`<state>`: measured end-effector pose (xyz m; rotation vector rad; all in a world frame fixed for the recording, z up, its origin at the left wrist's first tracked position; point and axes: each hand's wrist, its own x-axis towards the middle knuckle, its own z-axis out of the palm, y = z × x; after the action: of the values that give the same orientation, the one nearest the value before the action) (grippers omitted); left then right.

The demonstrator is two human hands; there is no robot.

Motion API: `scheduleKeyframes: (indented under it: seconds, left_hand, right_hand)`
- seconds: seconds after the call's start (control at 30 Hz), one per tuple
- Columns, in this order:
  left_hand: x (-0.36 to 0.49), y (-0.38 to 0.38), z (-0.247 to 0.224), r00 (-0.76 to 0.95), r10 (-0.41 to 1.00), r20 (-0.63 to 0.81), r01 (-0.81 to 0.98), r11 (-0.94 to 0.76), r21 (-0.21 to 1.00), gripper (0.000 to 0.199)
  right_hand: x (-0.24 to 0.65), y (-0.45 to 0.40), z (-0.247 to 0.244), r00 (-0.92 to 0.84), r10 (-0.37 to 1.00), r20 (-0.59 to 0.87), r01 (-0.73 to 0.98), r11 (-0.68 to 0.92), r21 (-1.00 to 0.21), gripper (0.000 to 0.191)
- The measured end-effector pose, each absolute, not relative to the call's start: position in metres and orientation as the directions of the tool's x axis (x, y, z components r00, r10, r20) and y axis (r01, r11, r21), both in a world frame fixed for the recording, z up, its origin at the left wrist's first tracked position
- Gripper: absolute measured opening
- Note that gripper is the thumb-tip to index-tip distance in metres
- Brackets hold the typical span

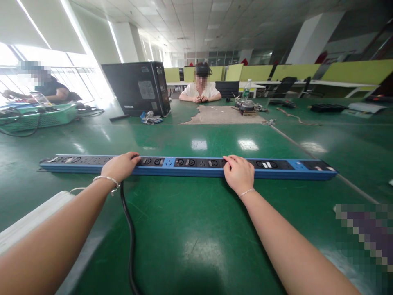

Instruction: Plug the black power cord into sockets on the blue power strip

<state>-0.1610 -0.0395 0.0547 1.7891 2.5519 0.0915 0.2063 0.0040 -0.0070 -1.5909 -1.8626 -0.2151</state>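
Note:
A long blue power strip [196, 171] with black socket panels lies across the green table [172, 229] in front of me. My left hand [119, 166] is closed over its left part, thumb toward me and fingers over the far edge. Right of the strip's middle, my right hand [239, 172] grips it the same way, fingers curled over the top. Between the hands, several black sockets and one blue socket [168, 162] face up. A thick black cable [130, 233] runs from below my left hand down toward the near edge.
A black computer case [138, 88] stands at the back left, with grey-blue gloves [151, 118] beside it. A green basket [46, 114] of cables sits far left. One person [201, 88] sits opposite, another [50, 88] at left. A white board-like object [33, 219] lies near left.

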Motion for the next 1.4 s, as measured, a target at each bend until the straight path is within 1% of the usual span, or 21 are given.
scheduleKeyframes:
  seconds: [0.23, 0.37, 0.47, 0.5, 0.57, 0.6, 0.7, 0.83, 0.87, 0.97, 1.2, 1.3, 1.4]
  left_hand:
    - [-0.16, -0.039, 0.058, -0.356, 0.934, -0.013, 0.931, 0.356, 0.079, 0.052]
    - [-0.158, -0.041, 0.063, -0.377, 0.926, 0.009, 0.922, 0.374, 0.098, 0.051]
    - [-0.158, -0.045, 0.086, -0.439, 0.89, 0.126, 0.896, 0.421, 0.144, 0.052]
    - [-0.159, -0.048, 0.097, -0.484, 0.846, 0.225, 0.871, 0.442, 0.212, 0.051]
    - [-0.159, -0.056, 0.121, -0.526, 0.791, 0.313, 0.842, 0.431, 0.325, 0.048]
    - [-0.158, -0.06, 0.132, -0.524, 0.791, 0.316, 0.835, 0.405, 0.372, 0.048]
    - [-0.154, -0.072, 0.149, -0.508, 0.828, 0.24, 0.814, 0.369, 0.449, 0.047]
    - [-0.141, -0.078, 0.141, -0.472, 0.874, 0.113, 0.773, 0.349, 0.53, 0.041]
    - [-0.135, -0.077, 0.136, -0.448, 0.89, 0.088, 0.778, 0.339, 0.529, 0.04]
    - [-0.117, -0.066, 0.12, -0.369, 0.929, 0.014, 0.827, 0.322, 0.461, 0.039]
    - [-0.079, -0.03, 0.095, -0.256, 0.966, -0.046, 0.872, 0.251, 0.419, 0.038]
    - [-0.073, -0.02, 0.085, -0.233, 0.968, -0.098, 0.891, 0.253, 0.377, 0.037]
    - [-0.073, -0.013, 0.078, -0.23, 0.966, -0.12, 0.904, 0.258, 0.34, 0.037]
  right_hand:
    - [0.207, 0.005, -0.009, -0.028, 0.818, 0.574, 0.928, 0.236, -0.29, 0.031]
    - [0.206, 0.005, -0.009, -0.026, 0.818, 0.574, 0.929, 0.232, -0.289, 0.031]
    - [0.206, 0.005, -0.008, -0.027, 0.821, 0.571, 0.929, 0.232, -0.289, 0.03]
    - [0.205, 0.005, -0.008, -0.025, 0.82, 0.572, 0.928, 0.231, -0.291, 0.03]
    - [0.205, 0.005, -0.008, -0.02, 0.818, 0.575, 0.928, 0.23, -0.295, 0.03]
    - [0.205, 0.004, -0.008, -0.017, 0.818, 0.576, 0.927, 0.228, -0.296, 0.03]
    - [0.205, 0.005, -0.008, -0.018, 0.813, 0.581, 0.926, 0.233, -0.297, 0.03]
    - [0.206, 0.006, -0.009, -0.023, 0.801, 0.598, 0.923, 0.246, -0.295, 0.03]
    - [0.206, 0.006, -0.009, -0.023, 0.8, 0.599, 0.923, 0.247, -0.294, 0.03]
    - [0.206, 0.006, -0.009, -0.021, 0.806, 0.592, 0.925, 0.241, -0.295, 0.031]
    - [0.205, 0.004, -0.008, -0.019, 0.813, 0.582, 0.924, 0.236, -0.3, 0.031]
    - [0.205, 0.004, -0.008, -0.015, 0.815, 0.579, 0.923, 0.235, -0.306, 0.031]
    - [0.205, 0.005, -0.009, -0.016, 0.818, 0.575, 0.921, 0.236, -0.31, 0.031]
